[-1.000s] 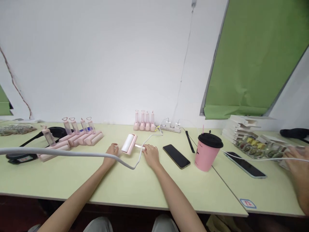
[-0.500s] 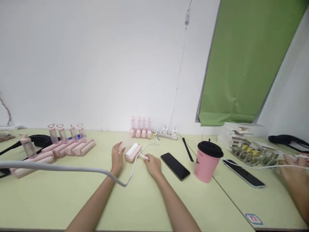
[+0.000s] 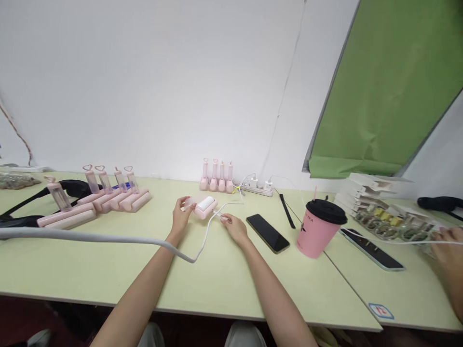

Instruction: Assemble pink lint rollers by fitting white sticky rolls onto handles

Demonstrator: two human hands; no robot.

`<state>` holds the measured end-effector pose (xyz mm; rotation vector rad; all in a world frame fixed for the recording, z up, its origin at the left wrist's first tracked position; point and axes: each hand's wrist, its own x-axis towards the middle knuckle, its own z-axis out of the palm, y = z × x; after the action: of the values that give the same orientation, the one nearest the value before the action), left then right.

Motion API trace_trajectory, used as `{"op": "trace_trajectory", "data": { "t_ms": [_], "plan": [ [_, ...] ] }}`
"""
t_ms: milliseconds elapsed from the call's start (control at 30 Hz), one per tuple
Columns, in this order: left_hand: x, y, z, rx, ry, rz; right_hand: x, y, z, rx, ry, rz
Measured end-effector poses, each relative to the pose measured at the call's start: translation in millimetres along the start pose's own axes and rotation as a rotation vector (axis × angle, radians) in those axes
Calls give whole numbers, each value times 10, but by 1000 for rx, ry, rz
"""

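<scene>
My right fingers [image 3: 226,220] are closed on the thin handle [image 3: 218,215] of a pink-and-white roller [image 3: 206,207], while my left fingers [image 3: 182,201] pinch a translucent cover [image 3: 193,198] at its other end, so the roller sits between my two hands above the tabletop [image 3: 210,279]. Just right of my right fingers I see a dark phone [image 3: 267,233], then a pink cup [image 3: 315,235]. Beyond my fingers stand four pink pieces [image 3: 216,183]; well left of them lie more pink rollers [image 3: 112,198].
</scene>
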<state>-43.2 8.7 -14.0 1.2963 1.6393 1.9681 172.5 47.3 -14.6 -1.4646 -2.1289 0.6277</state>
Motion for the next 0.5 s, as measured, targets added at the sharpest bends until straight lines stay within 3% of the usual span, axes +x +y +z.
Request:
{"op": "trace_trajectory", "data": {
  "t_ms": [133, 233, 500],
  "plan": [
    [18, 69, -12, -167, -123, 68, -4, 22, -35, 48, -75, -55],
    [12, 99, -1, -295, -190, -41, -35, 4, -30, 30, -90, -123],
    [60, 37, -16, -675, -16, -339, -89, -61, 3, -6, -85, -158]
  ]
}}
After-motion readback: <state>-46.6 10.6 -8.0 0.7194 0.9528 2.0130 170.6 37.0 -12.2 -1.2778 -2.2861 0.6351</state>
